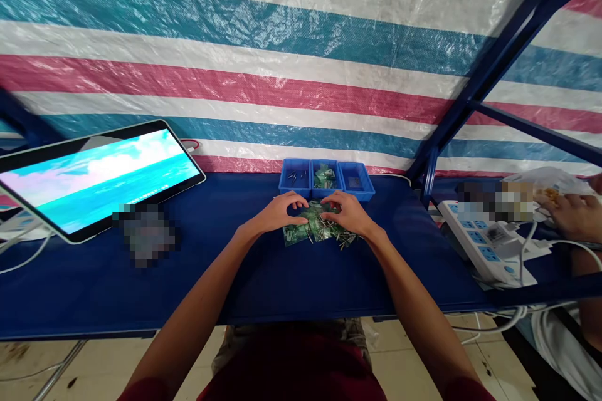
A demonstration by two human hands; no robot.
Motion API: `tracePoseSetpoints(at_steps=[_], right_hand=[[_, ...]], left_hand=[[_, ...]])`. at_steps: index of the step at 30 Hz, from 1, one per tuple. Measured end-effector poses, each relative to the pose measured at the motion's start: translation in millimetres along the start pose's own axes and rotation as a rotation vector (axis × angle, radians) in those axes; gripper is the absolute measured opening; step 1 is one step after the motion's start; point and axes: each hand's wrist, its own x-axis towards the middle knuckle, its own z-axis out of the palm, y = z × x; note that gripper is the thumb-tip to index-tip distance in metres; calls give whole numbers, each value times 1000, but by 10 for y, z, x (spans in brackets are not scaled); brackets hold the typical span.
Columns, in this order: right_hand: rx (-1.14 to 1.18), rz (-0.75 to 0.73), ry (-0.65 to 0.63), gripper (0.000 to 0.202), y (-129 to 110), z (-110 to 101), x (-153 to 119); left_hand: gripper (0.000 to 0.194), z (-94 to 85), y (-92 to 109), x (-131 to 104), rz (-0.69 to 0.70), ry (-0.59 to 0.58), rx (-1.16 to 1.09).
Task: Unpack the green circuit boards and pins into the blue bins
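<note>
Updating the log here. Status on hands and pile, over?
Left hand and right hand cupped open at green pile. Pile on blue table. Three blue bins close behind; nothing seen blocking.

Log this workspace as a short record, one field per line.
Left hand: curved at the pile's left side, thumb and fingers apart
Right hand: curved at the pile's right side, thumb and fingers apart
Pile: green pieces and small metal pieces
Surface: blue table
Behind pile: three blue bins in a row
Middle bin's contents: green pieces
Right bin's contents: too unclear to tell
Far left: lit screen
Far right: white power strip
</note>
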Motion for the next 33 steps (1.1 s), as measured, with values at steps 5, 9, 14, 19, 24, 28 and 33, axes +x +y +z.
tracePoseSetpoints(at_steps=[5, 9, 14, 19, 24, 28, 33], right_hand=[[-137, 45, -141, 44, -3, -4, -7], [-162, 73, -167, 41, 18, 21, 1], [-162, 64, -182, 39, 49, 50, 8], [-149, 44, -171, 37, 95, 77, 17], [-168, 49, -151, 33, 95, 97, 18], [-177, 38, -124, 30, 81, 104, 17], [-75, 44, -34, 34, 62, 88, 18]], left_hand=[[36, 30, -3, 5, 3, 12, 24], [34, 70, 8, 19, 24, 48, 12], [30, 97, 39, 23, 47, 72, -2], [27, 113, 84, 29, 59, 121, -15], [26, 149, 93, 34, 85, 171, -18], [23, 158, 106, 34, 102, 186, -24], [23, 184, 111, 42, 89, 242, -22]])
